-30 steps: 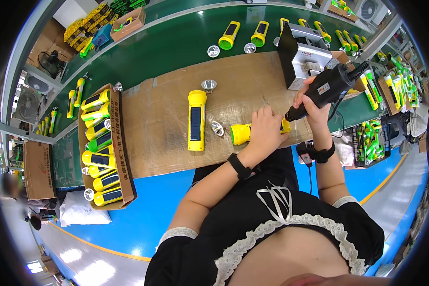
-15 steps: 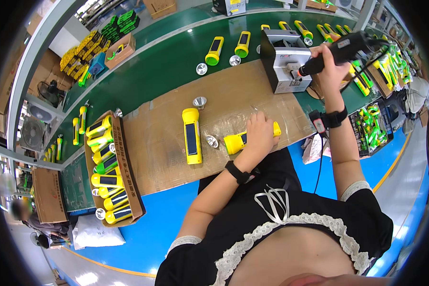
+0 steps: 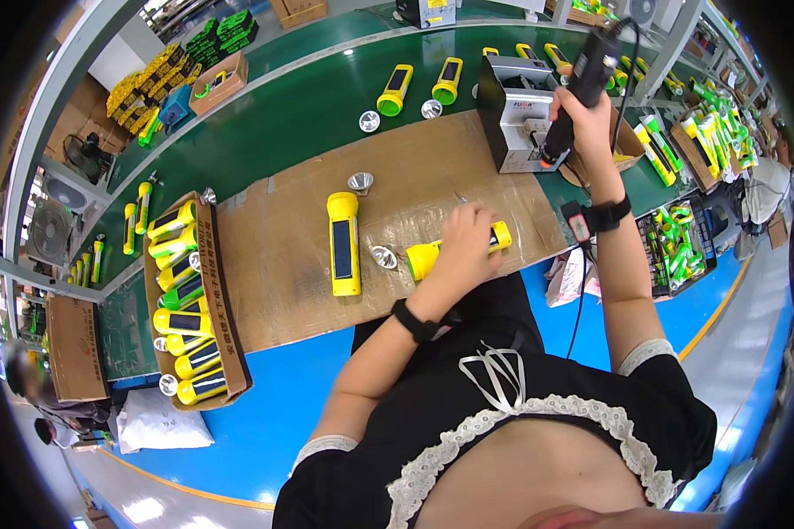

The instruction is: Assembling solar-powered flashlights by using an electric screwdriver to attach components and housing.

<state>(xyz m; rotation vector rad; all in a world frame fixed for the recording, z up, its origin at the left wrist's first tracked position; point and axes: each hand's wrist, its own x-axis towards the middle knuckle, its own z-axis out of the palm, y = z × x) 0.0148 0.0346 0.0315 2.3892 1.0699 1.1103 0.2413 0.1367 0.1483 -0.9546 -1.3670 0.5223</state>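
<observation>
My right hand (image 3: 584,123) is wrapped round a black electric screwdriver (image 3: 595,63), its orange tip pointing down beside the front of a grey and black screw feeder (image 3: 519,110). On the cardboard sheet (image 3: 282,300) lies a yellow flashlight (image 3: 423,258) with a dark panel. My left hand (image 3: 468,242) covers its middle with curled fingers and holds it down. A shiny reflector (image 3: 384,257) sits by that flashlight's wide end. Further left lies a second yellow flashlight (image 3: 344,247), with another reflector (image 3: 360,182) just beyond its head.
At the left stands a carton (image 3: 229,344) packed with flashlights. Several more, such as this yellow one (image 3: 395,90), lie along the green bench (image 3: 300,132) behind the cardboard. A black crate (image 3: 679,251) of green and yellow parts is at the right. The screwdriver's cable hangs near my right arm.
The screwdriver has come away from the feeder's front and swung more upright, its tip now lower. My left hand stays on the flashlight. The whole view has shifted slightly.
</observation>
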